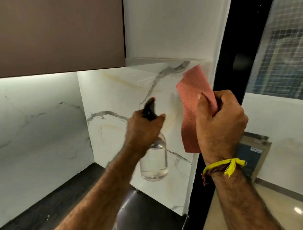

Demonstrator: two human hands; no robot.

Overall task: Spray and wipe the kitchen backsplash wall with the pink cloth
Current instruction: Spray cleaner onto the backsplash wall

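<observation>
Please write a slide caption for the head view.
Left hand aims spray bottle at marble backsplash; right hand holds pink cloth.

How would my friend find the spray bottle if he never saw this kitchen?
Look at the white marble wall under the brown cupboard. In front of it, the left hand grips a spray bottle. It is the only see-through thing, with a black top and red tip.

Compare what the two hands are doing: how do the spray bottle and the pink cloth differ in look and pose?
1. The spray bottle is clear and rigid; the pink cloth is opaque and limp.
2. The bottle is gripped at its black head by the left hand; the cloth is pinched mid-length by the right hand.

Shared: both are held up before the marble backsplash.
</observation>
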